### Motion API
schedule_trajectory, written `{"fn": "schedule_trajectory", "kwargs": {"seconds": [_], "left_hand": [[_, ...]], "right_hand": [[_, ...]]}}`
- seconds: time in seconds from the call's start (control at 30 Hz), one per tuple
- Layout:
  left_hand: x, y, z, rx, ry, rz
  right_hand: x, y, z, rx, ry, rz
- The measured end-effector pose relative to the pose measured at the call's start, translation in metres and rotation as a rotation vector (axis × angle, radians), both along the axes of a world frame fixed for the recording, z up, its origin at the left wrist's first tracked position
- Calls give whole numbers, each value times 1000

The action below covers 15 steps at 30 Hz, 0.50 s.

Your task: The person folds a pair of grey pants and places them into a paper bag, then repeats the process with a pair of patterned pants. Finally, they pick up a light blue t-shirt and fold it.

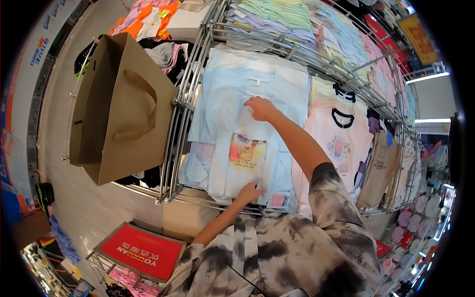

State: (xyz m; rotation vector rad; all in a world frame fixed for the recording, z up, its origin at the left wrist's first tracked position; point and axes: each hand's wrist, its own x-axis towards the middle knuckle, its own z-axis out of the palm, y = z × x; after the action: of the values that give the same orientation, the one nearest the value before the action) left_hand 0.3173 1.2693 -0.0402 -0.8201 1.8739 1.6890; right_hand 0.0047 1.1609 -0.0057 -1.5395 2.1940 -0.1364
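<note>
A light blue T-shirt (225, 171) with a colourful square print lies on a stack of similar folded shirts on the metal rack. My right hand (261, 109) is near the middle of the stack, below a neckline, its curled fingers closed on the pale fabric. Lower down, my left hand (251, 193) rests at the shirt's bottom edge under the print, its fingers stretched out and slightly blurred. Folds of cloth lie between the two hands.
A large brown paper bag (133, 119) stands left of the rack's chrome rails (180, 106). Pink T-shirts (331, 133) and a tan garment (380, 171) lie to the right. Folded green and lilac shirts (272, 20) fill the back section. A red sign (141, 250) is at lower left.
</note>
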Motion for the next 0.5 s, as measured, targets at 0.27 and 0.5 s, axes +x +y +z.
{"fn": "schedule_trajectory", "kwargs": {"seconds": [0.27, 0.5], "left_hand": [[0, 3, 8, 13, -17, 58], [2, 6, 8, -68, 0, 10]], "right_hand": [[-24, -33, -14, 260, -43, 61], [-51, -48, -10, 98, -249, 54]]}}
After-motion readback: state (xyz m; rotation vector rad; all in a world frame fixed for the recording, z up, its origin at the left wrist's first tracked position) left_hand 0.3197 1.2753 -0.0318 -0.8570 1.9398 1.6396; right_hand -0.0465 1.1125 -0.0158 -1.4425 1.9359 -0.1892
